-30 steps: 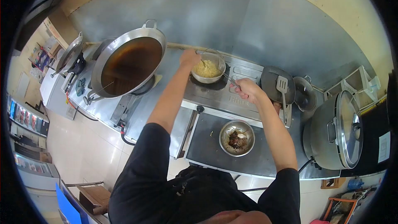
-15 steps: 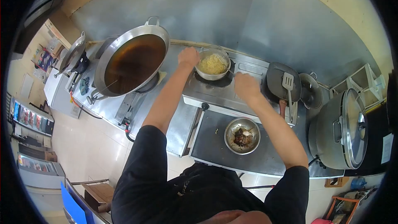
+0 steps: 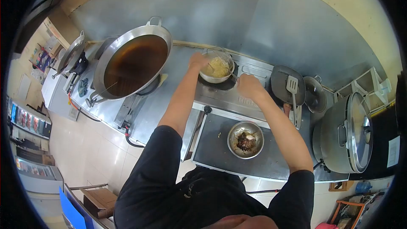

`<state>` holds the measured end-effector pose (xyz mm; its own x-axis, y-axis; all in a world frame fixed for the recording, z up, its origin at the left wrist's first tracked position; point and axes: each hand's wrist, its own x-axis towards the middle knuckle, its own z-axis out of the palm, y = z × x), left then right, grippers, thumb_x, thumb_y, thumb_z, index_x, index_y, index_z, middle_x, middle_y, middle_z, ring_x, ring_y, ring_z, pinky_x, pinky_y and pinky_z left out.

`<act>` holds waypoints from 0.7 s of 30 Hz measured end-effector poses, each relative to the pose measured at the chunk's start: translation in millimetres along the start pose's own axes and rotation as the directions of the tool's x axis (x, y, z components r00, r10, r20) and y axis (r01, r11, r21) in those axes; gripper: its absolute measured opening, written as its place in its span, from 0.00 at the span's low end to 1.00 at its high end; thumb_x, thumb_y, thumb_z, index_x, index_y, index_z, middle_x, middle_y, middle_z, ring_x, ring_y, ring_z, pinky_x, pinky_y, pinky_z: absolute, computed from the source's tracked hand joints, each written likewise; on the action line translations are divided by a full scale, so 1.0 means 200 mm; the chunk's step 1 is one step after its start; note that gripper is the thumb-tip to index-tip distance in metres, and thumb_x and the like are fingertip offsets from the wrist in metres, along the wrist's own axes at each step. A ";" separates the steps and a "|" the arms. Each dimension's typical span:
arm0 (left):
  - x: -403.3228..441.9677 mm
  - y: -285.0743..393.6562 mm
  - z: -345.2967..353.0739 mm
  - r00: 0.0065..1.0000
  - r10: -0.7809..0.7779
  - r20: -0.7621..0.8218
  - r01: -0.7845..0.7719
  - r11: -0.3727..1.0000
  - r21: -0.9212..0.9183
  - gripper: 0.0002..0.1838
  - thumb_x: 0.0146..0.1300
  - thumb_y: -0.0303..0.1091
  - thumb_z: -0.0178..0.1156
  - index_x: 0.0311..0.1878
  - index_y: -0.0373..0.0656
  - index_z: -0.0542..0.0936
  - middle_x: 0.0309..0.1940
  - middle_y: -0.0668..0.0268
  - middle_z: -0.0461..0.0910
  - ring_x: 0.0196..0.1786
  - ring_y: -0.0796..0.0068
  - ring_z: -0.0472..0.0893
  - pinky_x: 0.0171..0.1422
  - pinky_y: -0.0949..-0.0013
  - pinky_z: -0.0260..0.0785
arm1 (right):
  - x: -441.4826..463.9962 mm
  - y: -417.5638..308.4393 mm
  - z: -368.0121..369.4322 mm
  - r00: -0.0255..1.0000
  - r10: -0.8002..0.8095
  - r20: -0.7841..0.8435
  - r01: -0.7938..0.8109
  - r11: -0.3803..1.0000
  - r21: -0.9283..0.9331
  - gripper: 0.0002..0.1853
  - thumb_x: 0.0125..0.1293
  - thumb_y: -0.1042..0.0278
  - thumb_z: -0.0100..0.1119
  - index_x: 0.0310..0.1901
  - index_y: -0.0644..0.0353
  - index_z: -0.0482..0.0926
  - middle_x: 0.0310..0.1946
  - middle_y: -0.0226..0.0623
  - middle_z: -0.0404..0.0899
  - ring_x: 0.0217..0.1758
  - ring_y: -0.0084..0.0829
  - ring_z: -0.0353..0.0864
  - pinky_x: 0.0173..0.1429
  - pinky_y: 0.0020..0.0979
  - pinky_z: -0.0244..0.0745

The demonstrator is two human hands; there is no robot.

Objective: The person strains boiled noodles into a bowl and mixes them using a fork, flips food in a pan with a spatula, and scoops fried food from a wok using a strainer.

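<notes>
Yellow noodles [image 3: 218,68] lie in a steel pot [image 3: 213,79] on the stove. A wire-mesh strainer [image 3: 221,54] shows at the pot's back rim. My right hand [image 3: 249,86] is closed around a metal handle that runs into the pot from the right; it appears to be the strainer's. At the pot's left rim is my left hand [image 3: 198,61], its fingers closed. A thin utensil [image 3: 210,66] reaches from it to the noodles, its kind unclear. Nearer to me, a steel bowl [image 3: 231,143] holds dark sauce and a pale dollop.
To the left stands a large wok [image 3: 168,50] of brown liquid. Right of the stove are a square pan [image 3: 280,78] with a slotted spatula [image 3: 292,85] on it, a smaller dark pan [image 3: 316,99] and a tall lidded pot [image 3: 339,138].
My left hand has moved slightly right and down, closer over the pot, and the thin utensil now shows at the noodles. My right hand stays on the handle. The view has shifted slightly.
</notes>
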<state>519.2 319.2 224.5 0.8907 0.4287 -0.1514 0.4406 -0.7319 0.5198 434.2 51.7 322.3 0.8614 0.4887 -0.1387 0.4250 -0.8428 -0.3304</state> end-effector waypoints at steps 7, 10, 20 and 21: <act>0.04 -0.03 0.08 0.998 -0.071 -0.002 0.067 0.955 -0.291 0.19 0.47 0.39 0.66 0.37 0.32 0.85 0.40 0.45 0.84 0.46 0.47 0.83 0.53 0.56 0.74 | 0.08 0.19 -0.01 0.939 0.089 0.331 -0.289 0.725 0.625 0.13 0.66 0.67 0.49 0.42 0.68 0.77 0.24 0.39 0.77 0.19 0.31 0.71 0.22 0.33 0.62; 0.13 -0.08 0.18 0.997 -0.056 -0.057 0.039 0.962 -0.269 0.20 0.50 0.40 0.64 0.40 0.32 0.84 0.43 0.44 0.83 0.48 0.48 0.83 0.54 0.56 0.73 | 0.06 0.22 0.00 0.891 0.055 0.450 -0.423 0.460 0.780 0.15 0.73 0.64 0.42 0.49 0.66 0.73 0.20 0.26 0.69 0.15 0.18 0.57 0.17 0.26 0.49; -0.08 0.11 -0.02 0.984 0.056 -0.167 -0.075 0.992 -0.105 0.20 0.57 0.42 0.59 0.46 0.36 0.82 0.49 0.46 0.81 0.54 0.49 0.80 0.58 0.54 0.73 | -0.10 0.29 0.15 0.883 -0.074 0.463 -0.469 -0.097 0.878 0.18 0.78 0.61 0.33 0.51 0.65 0.72 0.19 0.18 0.57 0.13 0.11 0.49 0.13 0.17 0.45; -0.09 0.12 -0.03 0.979 0.075 -0.189 -0.094 0.991 -0.092 0.20 0.58 0.43 0.58 0.46 0.37 0.83 0.49 0.47 0.81 0.54 0.49 0.80 0.57 0.54 0.73 | -0.11 0.30 0.18 0.887 -0.095 0.451 -0.461 -0.151 0.874 0.18 0.78 0.61 0.34 0.51 0.64 0.72 0.19 0.18 0.57 0.13 0.11 0.49 0.12 0.17 0.45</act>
<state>513.1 297.9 244.0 0.8839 0.4649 0.0498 0.3429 -0.7170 0.6069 430.3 -1.3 272.5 0.5982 0.6154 -0.5132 -0.7048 0.0995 -0.7023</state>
